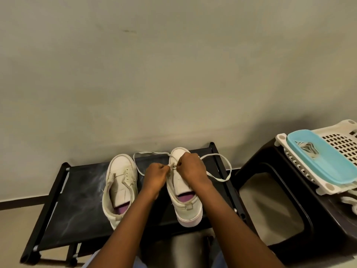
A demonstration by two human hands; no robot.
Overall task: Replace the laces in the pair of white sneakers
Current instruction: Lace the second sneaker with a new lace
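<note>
Two white sneakers stand toes away from me on a low black rack [77, 200]. The left sneaker [120, 188] has no lace in its eyelets. Over the lower eyelets of the right sneaker [183, 200], my left hand [155, 176] and my right hand [191, 169] each pinch part of a white lace [222, 163]. One end of the lace loops out to the right of the shoe. The other end trails left behind the toe.
A dark plastic stool [289, 200] stands to the right. On it lies a white perforated basket [340, 144] with a turquoise tray [328, 163] holding a bundle of laces. More white lace [349, 202] lies on the stool top. A grey wall rises behind.
</note>
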